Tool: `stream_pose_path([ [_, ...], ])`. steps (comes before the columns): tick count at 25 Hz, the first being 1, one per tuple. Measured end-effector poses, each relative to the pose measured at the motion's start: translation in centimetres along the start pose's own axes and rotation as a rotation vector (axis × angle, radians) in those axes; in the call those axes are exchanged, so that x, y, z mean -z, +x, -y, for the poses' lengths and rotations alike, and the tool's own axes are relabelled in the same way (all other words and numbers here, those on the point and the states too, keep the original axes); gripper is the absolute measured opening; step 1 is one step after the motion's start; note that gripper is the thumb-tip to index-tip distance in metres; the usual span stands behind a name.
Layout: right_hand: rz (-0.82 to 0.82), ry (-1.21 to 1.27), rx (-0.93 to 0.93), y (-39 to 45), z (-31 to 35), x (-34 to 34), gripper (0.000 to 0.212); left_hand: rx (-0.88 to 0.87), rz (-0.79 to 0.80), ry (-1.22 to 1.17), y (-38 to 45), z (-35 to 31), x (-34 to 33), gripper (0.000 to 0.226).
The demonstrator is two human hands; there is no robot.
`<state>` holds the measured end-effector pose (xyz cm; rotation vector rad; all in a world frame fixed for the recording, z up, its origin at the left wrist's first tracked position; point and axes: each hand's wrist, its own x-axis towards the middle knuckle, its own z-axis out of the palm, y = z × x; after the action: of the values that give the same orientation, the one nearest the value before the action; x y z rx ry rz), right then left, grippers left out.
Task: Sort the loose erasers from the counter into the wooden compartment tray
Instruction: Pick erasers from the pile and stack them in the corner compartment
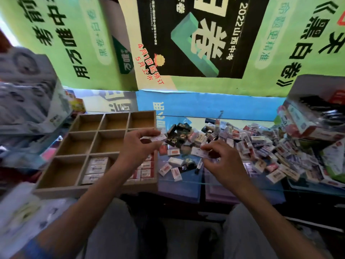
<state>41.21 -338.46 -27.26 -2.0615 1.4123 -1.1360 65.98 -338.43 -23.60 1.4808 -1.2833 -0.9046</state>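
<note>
A wooden compartment tray (61,189) sits at the left of the glass counter. White-wrapped erasers (97,167) fill its near middle cell, and red-and-white ones (146,170) lie in the near right cell. My left hand (139,146) hovers over the tray's right side and pinches a white-wrapped eraser (155,137). My right hand (222,157) is over the loose pile and pinches another white eraser (197,151). A heap of loose erasers (261,146) covers the counter to the right, with several black ones (179,132) at its left end.
Stacked packaged goods (28,101) crowd the left beside the tray. A clear box of stationery (313,120) stands at the far right. Green and black posters (186,38) hang behind. The glass counter edge (233,185) runs in front of the pile.
</note>
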Motion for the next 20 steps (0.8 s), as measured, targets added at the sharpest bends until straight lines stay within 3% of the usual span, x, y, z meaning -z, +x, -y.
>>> stream_pose_path([
  [2,0.026,0.024,0.009,1.0,1.7,-1.8,0.024,-0.065,-0.004,0.266,0.9,0.9,3.6,0.02],
  [6,0.076,0.002,0.037,3.0,4.2,-4.7,0.014,-0.138,0.171,0.702,2.5,2.2,7.0,0.011],
  [9,0.12,-0.03,0.052,4.3,5.8,-6.2,0.012,-0.166,0.288,0.784,3.5,2.6,7.6,0.01],
  [15,0.258,-0.131,0.085,6.8,7.8,-8.7,0.009,-0.293,0.35,0.921,4.0,3.3,8.0,0.011],
  [20,0.327,-0.2,0.089,7.9,8.7,-10.2,0.009,-0.453,0.409,1.056,3.3,4.7,9.0,0.036],
])
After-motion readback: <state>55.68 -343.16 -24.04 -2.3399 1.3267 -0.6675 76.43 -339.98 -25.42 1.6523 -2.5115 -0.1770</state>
